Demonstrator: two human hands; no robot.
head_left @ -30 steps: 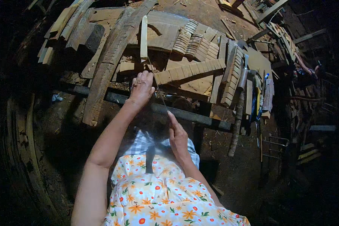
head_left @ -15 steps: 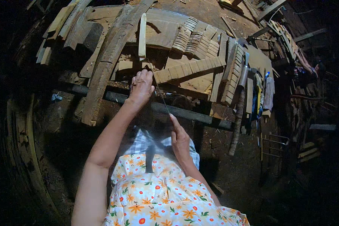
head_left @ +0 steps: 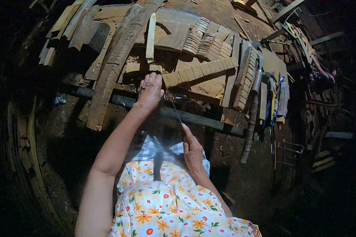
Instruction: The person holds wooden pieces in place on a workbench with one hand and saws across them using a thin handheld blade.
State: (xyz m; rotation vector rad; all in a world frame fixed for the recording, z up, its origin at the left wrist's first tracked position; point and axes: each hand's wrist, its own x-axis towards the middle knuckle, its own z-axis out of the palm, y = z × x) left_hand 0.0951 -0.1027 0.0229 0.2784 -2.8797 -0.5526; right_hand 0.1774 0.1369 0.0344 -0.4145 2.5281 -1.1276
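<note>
My left hand (head_left: 150, 91) is closed on a small pale wooden block (head_left: 156, 68) at the front of the bench, its fingers curled over the wood. In my right hand (head_left: 193, 152), lower and nearer my body, is a thin dark saw blade (head_left: 175, 106), seen almost edge-on. The blade runs forward to the right side of my left hand; its tip and any contact with the block are hidden. Just right of the blade lies a long slanting strip of wood (head_left: 201, 72), marked across at even spaces.
Stacks of small blocks (head_left: 195, 37) sit farther back on the bench. A pale stick (head_left: 150, 37) stands beyond my left hand, and a thick notched beam (head_left: 108, 75) crosses at left. On the right are a hammer-like tool (head_left: 257, 81) and upright tools (head_left: 272, 98). A dark rail (head_left: 209, 123) runs along the front.
My right hand has drawn the saw slightly back toward my body. My left hand keeps its place on the block.
</note>
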